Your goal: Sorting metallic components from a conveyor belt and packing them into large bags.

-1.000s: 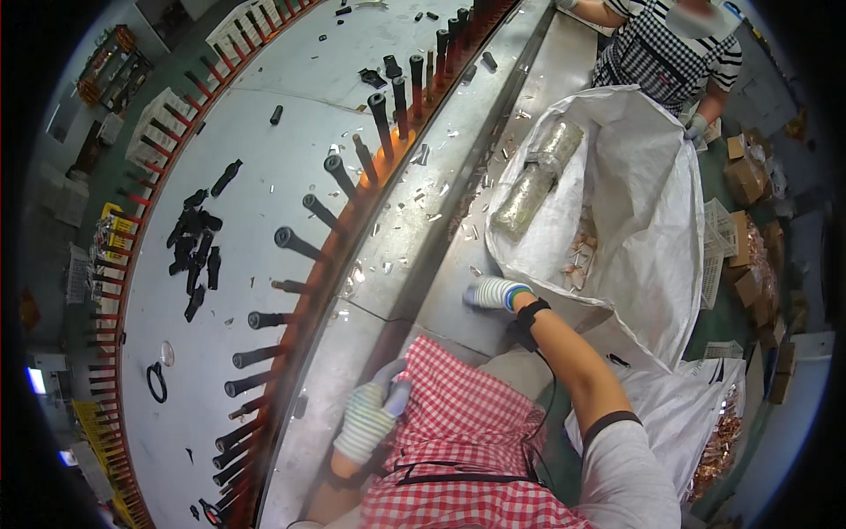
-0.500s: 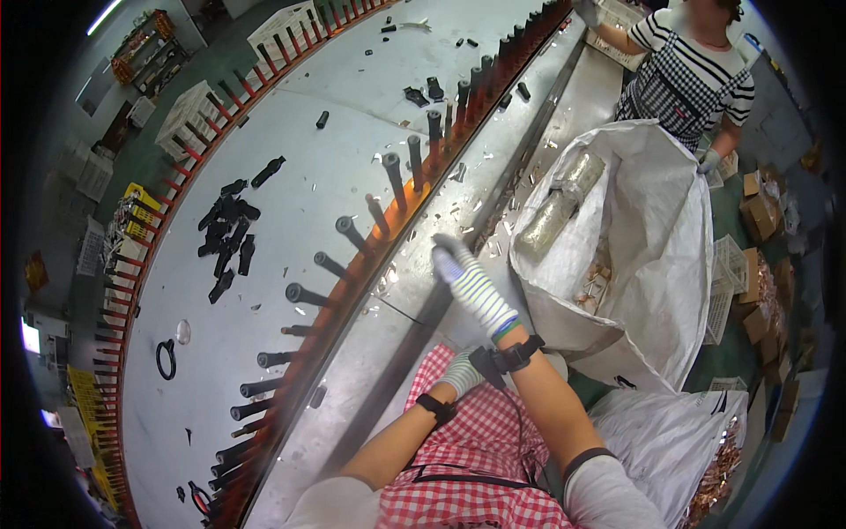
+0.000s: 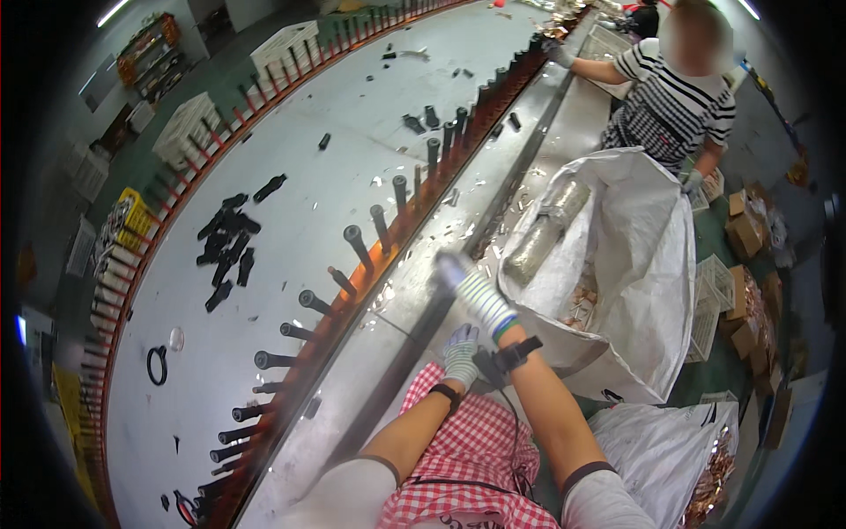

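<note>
My right hand [image 3: 471,286], in a striped glove with purple fingertips, reaches over the metal ledge [image 3: 401,322] beside the curved belt. Its fingers are smeared by motion, so I cannot tell what they hold, if anything. Close to my checked apron, my left hand [image 3: 461,354] is open in a similar glove, its fingers stretched out at the ledge's edge. Beyond the ledge runs a row of upright pegs [image 3: 357,247]; most carry dark sleeves, while a few, such as the thin peg [image 3: 342,280], look bare. Shiny scraps [image 3: 381,295] lie scattered along the ledge.
A large white sack [image 3: 648,291] stands open at the right, with a wrapped roll [image 3: 546,234] at its mouth. Another white sack [image 3: 643,450] holds coppery scrap. Black parts [image 3: 227,238] lie heaped on the grey table [image 3: 291,194]. A co-worker [image 3: 674,97] stands at far right.
The pegs have shifted along the rim toward me and to the left. My left hand has come up from the apron with fingers extended. The right hand has moved slightly nearer; the co-worker's hand reaches the pegs.
</note>
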A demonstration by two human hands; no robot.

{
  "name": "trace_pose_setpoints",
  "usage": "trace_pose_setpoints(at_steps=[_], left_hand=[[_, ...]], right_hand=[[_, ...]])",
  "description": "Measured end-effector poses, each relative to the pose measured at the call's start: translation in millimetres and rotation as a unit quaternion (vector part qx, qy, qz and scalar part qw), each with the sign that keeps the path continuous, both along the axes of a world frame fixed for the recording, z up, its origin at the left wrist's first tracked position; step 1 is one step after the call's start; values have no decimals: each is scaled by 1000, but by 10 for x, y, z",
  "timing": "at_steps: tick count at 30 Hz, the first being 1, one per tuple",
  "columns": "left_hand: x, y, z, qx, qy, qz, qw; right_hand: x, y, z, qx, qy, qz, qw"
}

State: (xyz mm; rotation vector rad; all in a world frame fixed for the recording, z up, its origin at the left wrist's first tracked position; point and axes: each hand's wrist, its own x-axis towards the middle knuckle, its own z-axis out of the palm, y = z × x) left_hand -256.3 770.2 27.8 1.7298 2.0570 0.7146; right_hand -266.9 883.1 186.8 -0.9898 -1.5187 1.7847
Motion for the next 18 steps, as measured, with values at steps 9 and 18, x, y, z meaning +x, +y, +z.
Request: trace_pose_setpoints(at_steps=[9, 18], left_hand=[[-309, -87, -117, 3, 89, 21, 996], [-289, 143, -391, -25, 132, -76, 988]], right_hand=[[-602, -860, 289, -60, -47, 329, 941], [-369, -412, 404, -113, -59, 289, 949]])
